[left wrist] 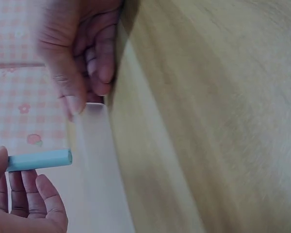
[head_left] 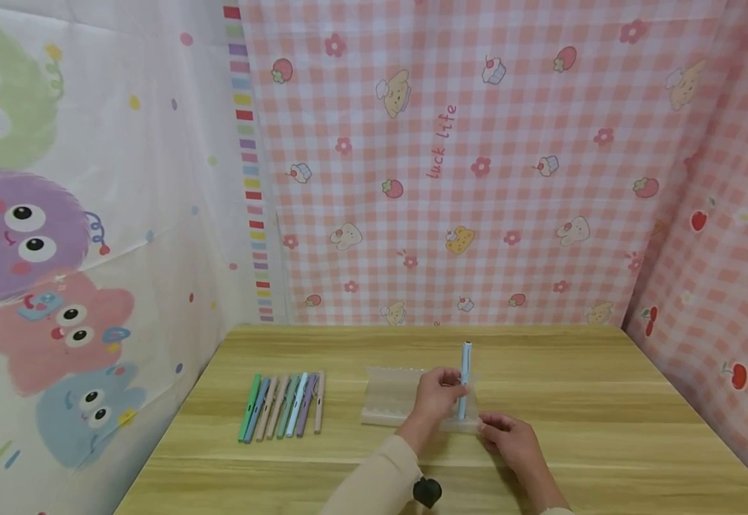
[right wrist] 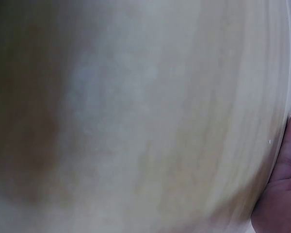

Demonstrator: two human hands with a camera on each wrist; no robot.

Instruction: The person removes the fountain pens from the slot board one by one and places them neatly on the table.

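My left hand pinches a light blue pen that stands nearly upright above a translucent plastic sleeve. In the left wrist view the end of the pen points toward the sleeve's long folded edge, with the thumb above it and fingers below. At the sleeve's near right corner, my right hand holds the edge between thumb and fingers. Only part of this right hand shows at the border of the right wrist view, where its grip is hidden.
Left of the sleeve, several capped pens in green, blue, beige, teal and purple lie side by side on the wooden table. A pink checked curtain hangs behind the table, with a printed white curtain to the left.
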